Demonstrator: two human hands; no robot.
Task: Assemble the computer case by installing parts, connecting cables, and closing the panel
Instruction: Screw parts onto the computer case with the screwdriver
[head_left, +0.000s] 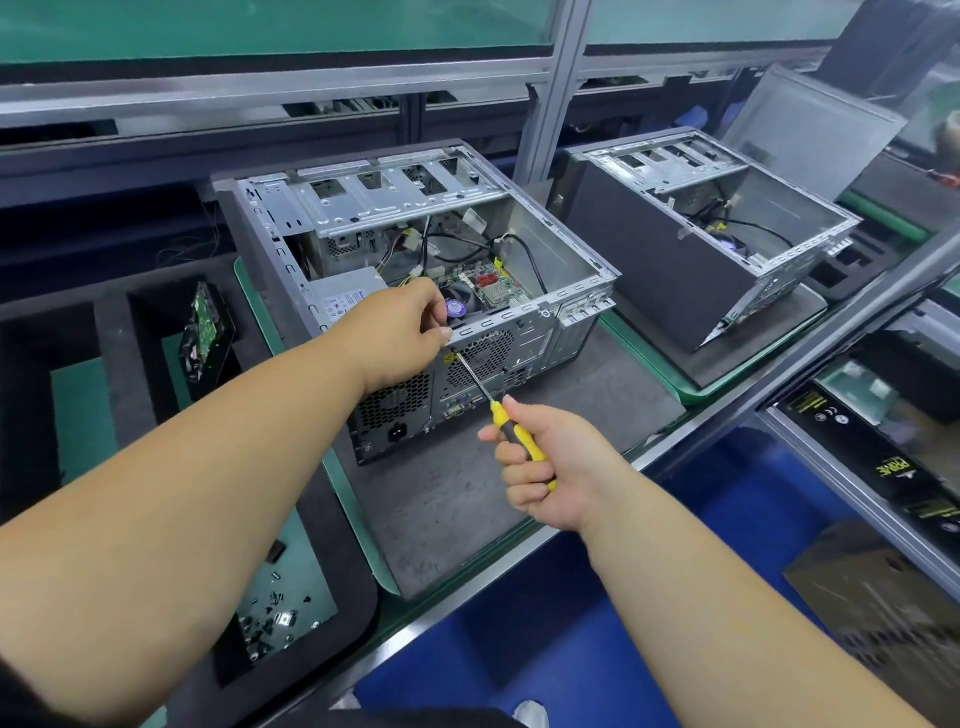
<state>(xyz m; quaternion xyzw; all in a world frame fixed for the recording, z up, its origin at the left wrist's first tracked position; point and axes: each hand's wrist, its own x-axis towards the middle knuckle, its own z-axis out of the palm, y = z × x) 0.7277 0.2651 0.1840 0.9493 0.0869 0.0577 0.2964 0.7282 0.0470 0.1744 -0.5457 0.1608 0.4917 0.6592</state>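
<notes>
Two hands are at work on the nearer case: the right hand has its fingers curled round the yellow-and-black handle of a screwdriver, whose tip meets the rear panel just under the top rim, beside the round fan grille; the left hand pinches that same rim with fingertips bent over the edge, steadying the frame or holding something small there, which of the two I cannot tell. One computer case lies open-side-up on a grey mat near the worktop's front edge. Judging by what shows, the motherboard, the power supply and a tangle of cables are already inside, so the work looks roughly midway: a rear screw is being driven, the drive cage near the far wall looks unfilled, and no side panel is on. One second case, also open, sits on its own mat toward the right edge. One hard drive stands in a foam tray at the left edge. Many loose screws lie in the front-left compartment, too small to count.
</notes>
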